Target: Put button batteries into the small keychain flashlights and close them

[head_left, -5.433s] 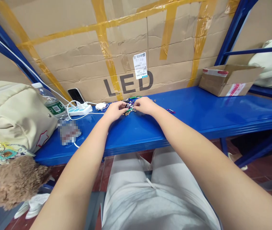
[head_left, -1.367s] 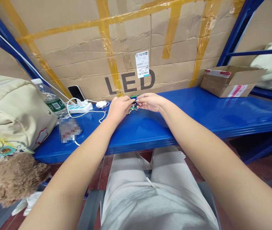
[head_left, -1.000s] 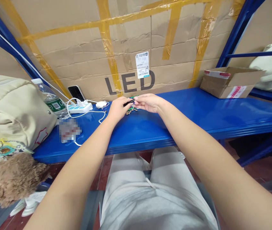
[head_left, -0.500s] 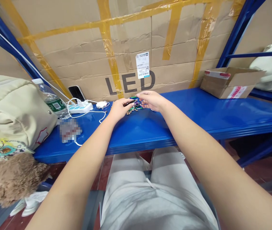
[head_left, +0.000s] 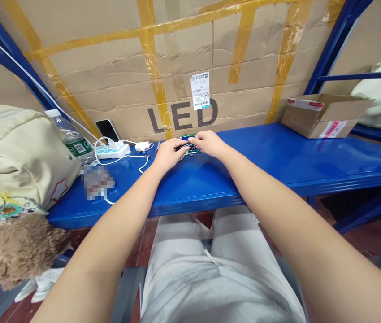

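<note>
both grips, left hand (head_left: 167,154) and right hand (head_left: 209,143), pinch one small dark clip (head_left: 181,146), while a loose heap of coloured metal clips (head_left: 190,151) on the blue metal tabletop (head_left: 278,152) seems yet unhandled.

Open shelf (head_left: 278,154) beyond right hand (head_left: 209,142); power strip (head_left: 112,150) leftward.

We're looking into a storeroom or warehouse bay here. Blue steel racking (head_left: 278,157) is stretching across the middle of the frame, its uprights (head_left: 331,45) climbing at the upper right. A huge flattened carton (head_left: 110,67), stamped LED and striped with yellow tape, is filling the top half and wearing a shipping label (head_left: 200,90). A small opened parcel box (head_left: 318,117) is sitting at the right, and red floor tiles (head_left: 372,237) are showing below.
</note>
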### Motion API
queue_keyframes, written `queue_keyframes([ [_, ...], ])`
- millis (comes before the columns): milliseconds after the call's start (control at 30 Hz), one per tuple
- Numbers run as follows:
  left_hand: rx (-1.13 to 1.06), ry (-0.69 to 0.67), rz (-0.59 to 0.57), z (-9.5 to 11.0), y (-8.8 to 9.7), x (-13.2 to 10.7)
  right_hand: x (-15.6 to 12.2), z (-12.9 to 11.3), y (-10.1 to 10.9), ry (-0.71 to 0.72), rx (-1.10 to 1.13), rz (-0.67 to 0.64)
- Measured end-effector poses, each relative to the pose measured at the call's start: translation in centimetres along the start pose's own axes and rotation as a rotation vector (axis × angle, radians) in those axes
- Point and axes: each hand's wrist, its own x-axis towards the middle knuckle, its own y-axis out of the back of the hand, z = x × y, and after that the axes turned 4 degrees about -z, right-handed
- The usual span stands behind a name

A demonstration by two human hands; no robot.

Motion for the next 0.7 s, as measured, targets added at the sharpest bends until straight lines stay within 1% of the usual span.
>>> queue_keyframes([
  [100, 0.039, -0.048, 0.013, -0.3, -0.1, 0.0, 0.0, 0.1, -0.1, -0.018, -0.011, -0.008],
  [267, 0.193, -0.15, 0.033, -0.5, -0.1, -0.1, 0.4, 0.9, -0.5, -0.071, 0.167, -0.078],
  [333, 0.253, -0.154, 0.029, -0.4, -0.1, -0.1, 0.5, 1.0, -0.5, -0.076, 0.201, -0.084],
  [400, 0.247, -0.124, 0.033, -0.2, -0.1, 0.1, 0.6, 0.9, -0.3, -0.071, 0.183, -0.075],
  [467, 0.201, -0.077, 0.052, 0.0, -0.2, 0.2, 0.8, 0.9, 0.3, -0.047, 0.122, -0.007],
  [533, 0.162, -0.036, 0.071, 0.1, -0.1, 0.3, 1.0, 1.4, 1.2, -0.032, 0.006, 0.137],
  [567, 0.151, -0.023, 0.076, 0.1, -0.1, 0.3, 1.2, 1.9, 1.7, -0.042, -0.075, 0.218],
  [600, 0.145, -0.014, 0.076, 0.1, 0.0, 0.3, 1.4, 2.4, 2.2, -0.071, -0.162, 0.272],
  [633, 0.139, -0.008, 0.073, 0.0, 0.1, 0.3, 1.5, 3.1, 2.6, -0.101, -0.232, 0.284],
  [700, 0.129, 0.001, 0.067, -0.2, 0.3, 0.3, 1.8, 4.5, 3.3, -0.173, -0.358, 0.225],
])
